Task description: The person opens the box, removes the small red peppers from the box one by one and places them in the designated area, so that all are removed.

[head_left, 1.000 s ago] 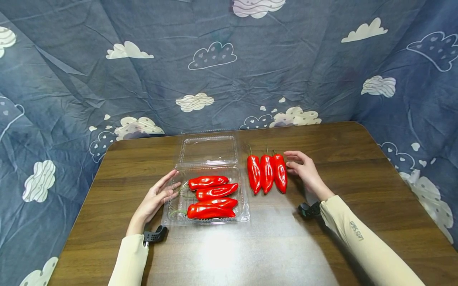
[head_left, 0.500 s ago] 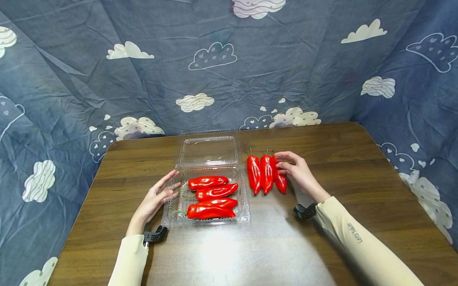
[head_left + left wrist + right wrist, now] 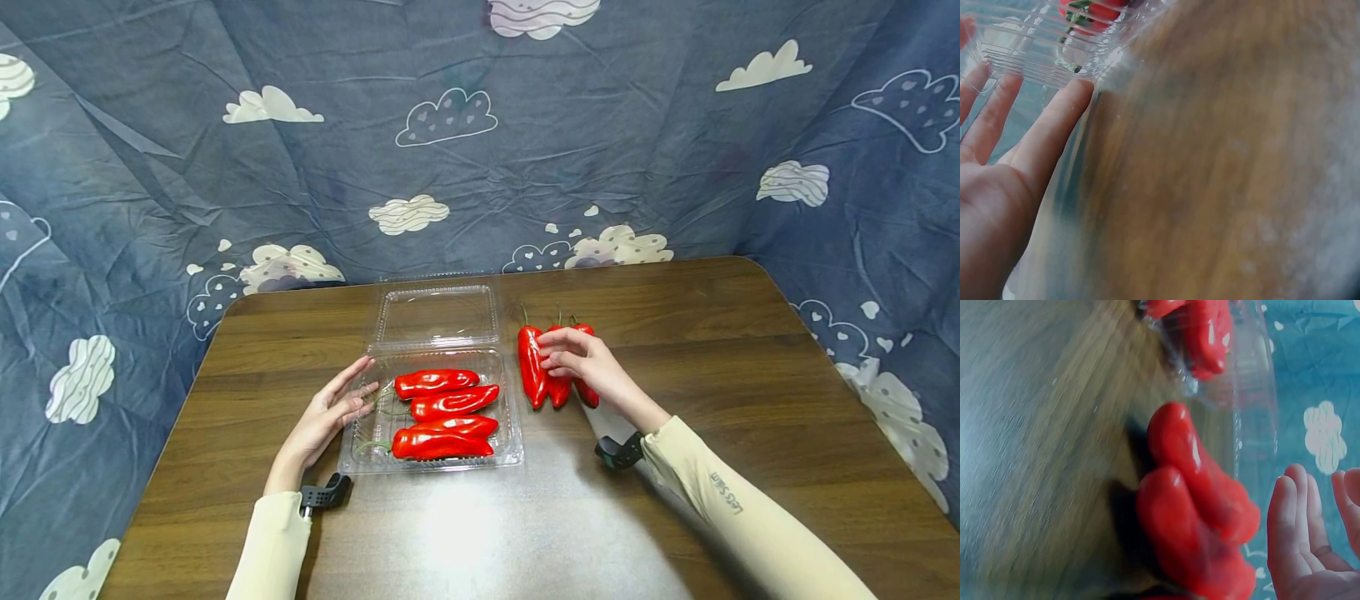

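An open clear plastic clamshell box (image 3: 450, 467) holds several long red peppers (image 3: 456, 402), stems mostly to the left. My left hand (image 3: 318, 425) is at its left side, fingers extended; in the left wrist view the fingertips (image 3: 1079, 90) touch the ribbed wall. To the right of the box, three more red peppers lie in a row, stems pointing away. My right hand (image 3: 592, 367) is over the middle pepper (image 3: 558, 393) and right pepper (image 3: 589, 394), partly hiding both. Its fingertips are beside the left pepper (image 3: 532, 367). The right wrist view shows straight fingers (image 3: 1283, 519) holding nothing.
The box's lid (image 3: 438, 317) lies folded back toward the table's far edge. Everything rests on a brown wooden table (image 3: 720, 350). Behind hangs a dark blue cloth (image 3: 480, 192) with cloud patterns. Both wrists wear black straps (image 3: 619, 451).
My right hand has moved left, from beside the right pepper to over the middle and right ones. The left hand, the box and the peppers have stayed in place.
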Demonstrator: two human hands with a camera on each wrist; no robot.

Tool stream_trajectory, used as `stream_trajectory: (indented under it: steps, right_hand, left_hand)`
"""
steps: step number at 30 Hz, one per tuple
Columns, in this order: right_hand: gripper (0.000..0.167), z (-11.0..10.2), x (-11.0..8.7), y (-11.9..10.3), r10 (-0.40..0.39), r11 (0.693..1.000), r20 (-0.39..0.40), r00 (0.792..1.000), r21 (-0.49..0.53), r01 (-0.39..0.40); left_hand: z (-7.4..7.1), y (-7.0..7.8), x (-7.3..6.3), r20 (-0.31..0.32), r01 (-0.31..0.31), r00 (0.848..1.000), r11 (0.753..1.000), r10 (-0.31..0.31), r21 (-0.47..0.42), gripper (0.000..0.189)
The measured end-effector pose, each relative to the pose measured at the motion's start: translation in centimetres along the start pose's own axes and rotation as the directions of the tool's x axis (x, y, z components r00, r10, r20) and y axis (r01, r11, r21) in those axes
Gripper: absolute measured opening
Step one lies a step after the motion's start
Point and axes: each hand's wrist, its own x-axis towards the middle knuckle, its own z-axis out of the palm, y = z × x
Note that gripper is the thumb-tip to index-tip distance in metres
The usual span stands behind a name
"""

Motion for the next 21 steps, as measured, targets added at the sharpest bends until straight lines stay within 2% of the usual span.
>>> stream_trajectory:
  steps: [12,21]
  right_hand:
    - [0.031,3.3,0.5,-1.3,-0.015,1.0,0.132,0.991,-0.006,0.016]
    - [0.032,6.1,0.8,-2.1,-0.02,1.0,0.285,0.958,0.027,0.013]
  left_hand:
    - [0.0,0.0,0.0,0.004,0.002,1.0,1.0,-0.002,0.01,0.062]
    - [-0.1,-0.1,0.0,0.001,0.002,1.0,1.0,-0.002,0.008,0.062]
